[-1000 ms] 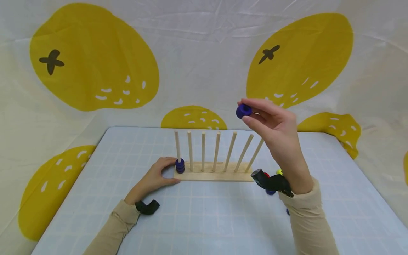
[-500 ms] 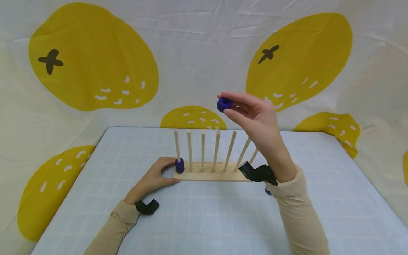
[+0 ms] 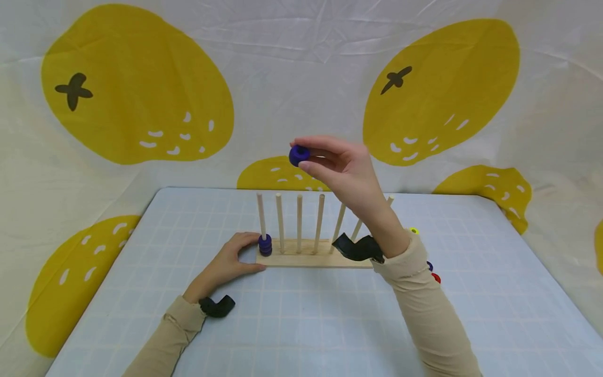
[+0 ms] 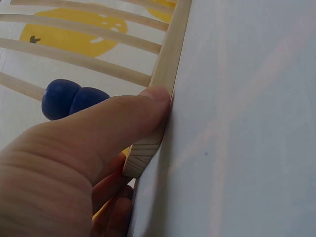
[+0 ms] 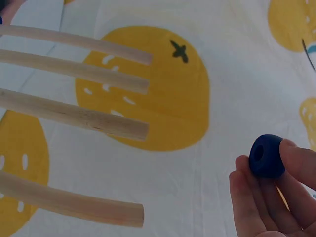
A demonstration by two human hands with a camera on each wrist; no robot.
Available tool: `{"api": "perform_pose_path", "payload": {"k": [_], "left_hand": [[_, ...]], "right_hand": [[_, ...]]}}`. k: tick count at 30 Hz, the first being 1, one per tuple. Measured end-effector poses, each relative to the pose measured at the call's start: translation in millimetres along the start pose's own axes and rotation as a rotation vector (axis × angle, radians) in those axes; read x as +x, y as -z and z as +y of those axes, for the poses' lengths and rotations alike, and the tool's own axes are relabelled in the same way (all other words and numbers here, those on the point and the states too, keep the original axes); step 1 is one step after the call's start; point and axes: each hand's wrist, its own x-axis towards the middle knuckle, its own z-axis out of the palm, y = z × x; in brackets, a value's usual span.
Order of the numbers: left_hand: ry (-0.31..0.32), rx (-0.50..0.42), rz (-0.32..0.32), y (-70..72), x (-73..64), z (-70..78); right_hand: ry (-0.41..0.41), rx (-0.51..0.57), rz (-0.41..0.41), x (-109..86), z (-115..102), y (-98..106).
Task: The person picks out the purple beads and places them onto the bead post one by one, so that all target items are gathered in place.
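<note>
My right hand point(image 3: 346, 173) pinches a dark blue bead point(image 3: 299, 155) between thumb and fingers, above the tops of the pegs. In the right wrist view the hole of that bead point(image 5: 266, 156) shows, apart from the wooden pegs point(image 5: 118, 126). On the table stands a wooden peg rack point(image 3: 306, 260) with several upright pegs. Blue beads point(image 3: 266, 245) sit stacked low on its leftmost peg. My left hand point(image 3: 231, 260) grips the rack's left end, its thumb on the front edge of the base point(image 4: 170, 64) in the left wrist view. My right forearm hides part of the rack's right side.
Beyond my right forearm, partly hidden, lie a red bead point(image 3: 436, 278), a blue bead point(image 3: 430, 266) and a yellow bead point(image 3: 414, 230) on the table point(image 3: 282, 324). A white curtain point(image 3: 301, 78) with yellow fruit shapes hangs behind the table.
My right hand has moved left with the blue bead, from over the rack's right side to above its middle-left pegs. My left hand and the rack have stayed in place.
</note>
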Motion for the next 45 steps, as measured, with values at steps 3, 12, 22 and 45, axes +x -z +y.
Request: {"api": "perform_pose_path", "payload": {"k": [3,12,22,45], "left_hand": [[-0.009,0.009,0.003,0.0,-0.1,-0.6],[-0.008,0.014,-0.003,0.8,-0.4,-0.1],[0.004,-0.004,-0.009,2.0,-0.4,1.9],[0.003,0.009,-0.012,1.5,-0.8,1.3]], "right_hand": [[0.021,0.006,-0.026,4.6,6,-5],[0.019,0.03,-0.045,13.9,24,-20],[-0.037,0.034,-0.06,11.8,38,-34],[-0.112,-0.175,-0.039,2.1,52,-60]]}}
